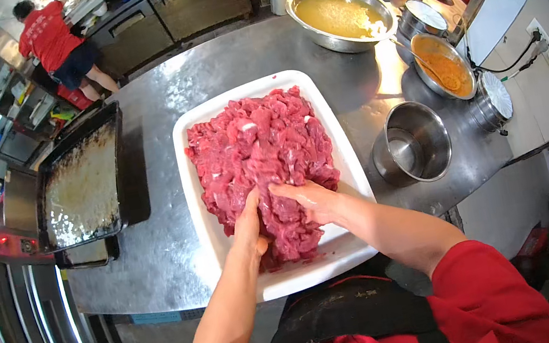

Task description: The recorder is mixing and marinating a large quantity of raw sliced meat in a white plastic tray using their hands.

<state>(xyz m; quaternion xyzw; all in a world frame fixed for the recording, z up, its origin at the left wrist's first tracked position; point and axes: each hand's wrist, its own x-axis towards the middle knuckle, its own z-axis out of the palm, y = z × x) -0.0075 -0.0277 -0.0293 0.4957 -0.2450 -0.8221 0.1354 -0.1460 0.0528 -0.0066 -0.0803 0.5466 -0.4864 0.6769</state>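
A white plastic tray (298, 280) sits before me on the stainless steel table. Heaped in it is a large pile of raw red meat pieces (261, 143), moist and glossy, with a few pale bits of fat. Both my hands are pressed into the near part of the heap, gripping a clump of meat from either side. The thumb of my left hand (249, 226) lies along the meat's surface, and its other fingers are mostly hidden. My right hand (315, 202) has its fingers sunk into the meat, so their tips are partly out of sight.
To the right stand an empty steel pot (411, 143), a bowl of orange-brown sauce (445, 67) and lidded pots. A steel basin (335, 44) of yellowish liquid stands farther back. Dark baking trays (81, 187) overlap the table's left side. A person in red (48, 40) works at a far counter.
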